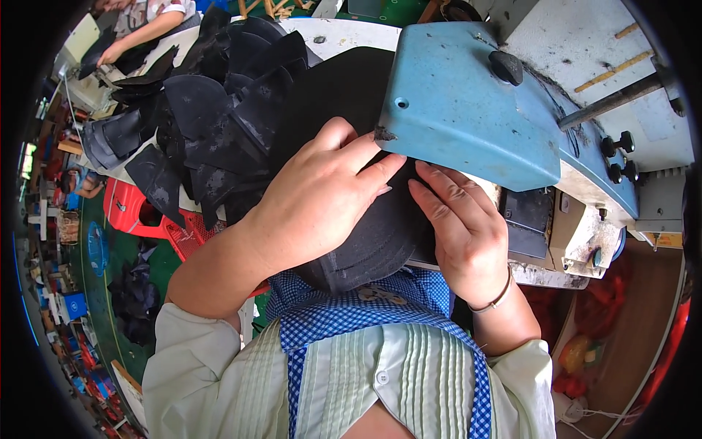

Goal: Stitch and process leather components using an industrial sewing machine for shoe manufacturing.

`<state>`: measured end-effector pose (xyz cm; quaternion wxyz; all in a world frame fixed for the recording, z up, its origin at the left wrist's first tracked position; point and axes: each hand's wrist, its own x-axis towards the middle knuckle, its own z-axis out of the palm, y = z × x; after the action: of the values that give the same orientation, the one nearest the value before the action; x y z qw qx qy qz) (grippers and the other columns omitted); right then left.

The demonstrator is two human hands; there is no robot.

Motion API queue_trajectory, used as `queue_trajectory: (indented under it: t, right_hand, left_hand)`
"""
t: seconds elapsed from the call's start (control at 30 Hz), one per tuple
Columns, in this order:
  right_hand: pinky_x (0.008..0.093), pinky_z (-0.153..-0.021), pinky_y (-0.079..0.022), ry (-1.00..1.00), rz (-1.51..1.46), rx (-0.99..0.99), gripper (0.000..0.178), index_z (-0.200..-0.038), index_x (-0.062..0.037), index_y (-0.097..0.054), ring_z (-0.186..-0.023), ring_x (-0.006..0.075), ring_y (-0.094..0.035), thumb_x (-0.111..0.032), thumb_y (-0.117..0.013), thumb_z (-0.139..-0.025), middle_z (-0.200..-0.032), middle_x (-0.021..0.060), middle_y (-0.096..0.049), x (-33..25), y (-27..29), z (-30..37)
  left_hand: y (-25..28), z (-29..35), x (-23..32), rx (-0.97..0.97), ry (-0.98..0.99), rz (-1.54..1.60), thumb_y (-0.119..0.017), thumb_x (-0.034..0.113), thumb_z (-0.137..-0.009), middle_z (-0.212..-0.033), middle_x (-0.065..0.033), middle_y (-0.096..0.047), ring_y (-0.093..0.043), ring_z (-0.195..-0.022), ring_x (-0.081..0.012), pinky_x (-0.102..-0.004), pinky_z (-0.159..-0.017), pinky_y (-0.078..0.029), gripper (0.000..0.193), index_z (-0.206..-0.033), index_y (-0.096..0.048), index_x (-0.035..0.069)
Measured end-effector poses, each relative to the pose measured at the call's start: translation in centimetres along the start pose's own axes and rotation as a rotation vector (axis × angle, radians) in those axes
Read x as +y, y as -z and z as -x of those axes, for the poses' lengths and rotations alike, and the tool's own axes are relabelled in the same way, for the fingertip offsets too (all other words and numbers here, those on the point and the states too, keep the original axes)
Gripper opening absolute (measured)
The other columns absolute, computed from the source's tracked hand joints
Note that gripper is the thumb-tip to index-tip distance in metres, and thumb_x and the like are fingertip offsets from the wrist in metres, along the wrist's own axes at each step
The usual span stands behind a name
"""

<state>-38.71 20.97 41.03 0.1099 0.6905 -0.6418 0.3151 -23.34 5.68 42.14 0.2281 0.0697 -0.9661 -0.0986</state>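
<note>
A large, curved black piece of sheet material (365, 249) lies in front of me, its right edge running beneath the blue housing of a machine (468, 110). My left hand (318, 194) rests across it with bent fingers, the forefinger and thumb closed on the material by the housing's lower left corner. On the other side, my right hand (464, 230) has its fingers close together, gripping the material just below the housing. The right thumb is hidden, as is the machine's working point under the cover.
Cut black pieces (205, 110) are heaped on the white table (344, 35) to the left. A red plastic stool (131, 208) stands below them. Black scraps (135, 289) lie on the green floor. At the far left, another person's hand (111, 53) holds dark material.
</note>
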Motion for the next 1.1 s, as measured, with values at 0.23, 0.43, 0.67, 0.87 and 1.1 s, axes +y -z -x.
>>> queue_trajectory:
  t: [0.23,0.43,0.67,0.87,1.1]
  right_hand:
    - [0.0407,-0.094,-0.057,0.011,0.05,-0.027,0.035,-0.105,0.0045,-0.074,-0.111,0.0325,-0.069,0.008,-0.065,-0.071,-0.115,0.0167,-0.072,-0.4,0.1,-0.1]
    - [0.04,-0.095,-0.055,-0.02,0.052,-0.043,0.034,-0.105,0.0024,-0.074,-0.113,0.0309,-0.068,0.007,-0.065,-0.073,-0.117,0.014,-0.073,-0.2,0.1,0.0]
    - [0.0408,-0.096,-0.054,-0.027,0.03,-0.041,0.037,-0.107,0.0022,-0.074,-0.113,0.0315,-0.068,0.007,-0.065,-0.072,-0.119,0.0151,-0.072,0.2,-0.1,0.0]
    - [0.0414,-0.098,-0.054,-0.039,0.015,-0.039,0.037,-0.108,0.0031,-0.074,-0.114,0.0326,-0.067,0.008,-0.066,-0.073,-0.12,0.0159,-0.072,0.3,-0.1,0.1]
    - [0.0411,-0.097,-0.054,-0.049,0.014,-0.036,0.034,-0.108,0.0033,-0.074,-0.114,0.0326,-0.067,0.009,-0.067,-0.075,-0.12,0.0156,-0.072,0.2,0.0,0.1]
  left_hand:
    - [-0.1,0.0,-0.4,-0.004,-0.002,-0.025,-0.063,0.006,-0.085,-0.122,-0.0086,-0.065,-0.057,-0.095,-0.029,-0.0368,-0.088,-0.054,0.034,-0.117,-0.073,0.004]
    - [-0.1,-0.1,-0.9,0.002,-0.002,-0.006,-0.062,0.004,-0.085,-0.121,-0.0084,-0.066,-0.057,-0.094,-0.0288,-0.0366,-0.086,-0.055,0.035,-0.117,-0.074,0.008]
    - [-0.2,-0.2,-1.7,0.001,-0.003,0.007,-0.063,0.004,-0.081,-0.118,-0.0073,-0.067,-0.058,-0.093,-0.0284,-0.0368,-0.083,-0.056,0.037,-0.116,-0.074,0.01]
    - [-0.4,-0.8,-2.4,0.033,-0.019,-0.009,-0.065,0.003,-0.079,-0.114,-0.0075,-0.067,-0.059,-0.094,-0.0289,-0.0379,-0.084,-0.056,0.033,-0.11,-0.075,0.009]
    - [-0.3,-1.4,-2.9,0.092,-0.094,0.167,-0.068,0.001,-0.078,-0.1,-0.0098,-0.067,-0.062,-0.097,-0.0299,-0.0398,-0.087,-0.055,0.029,-0.105,-0.076,0.007]
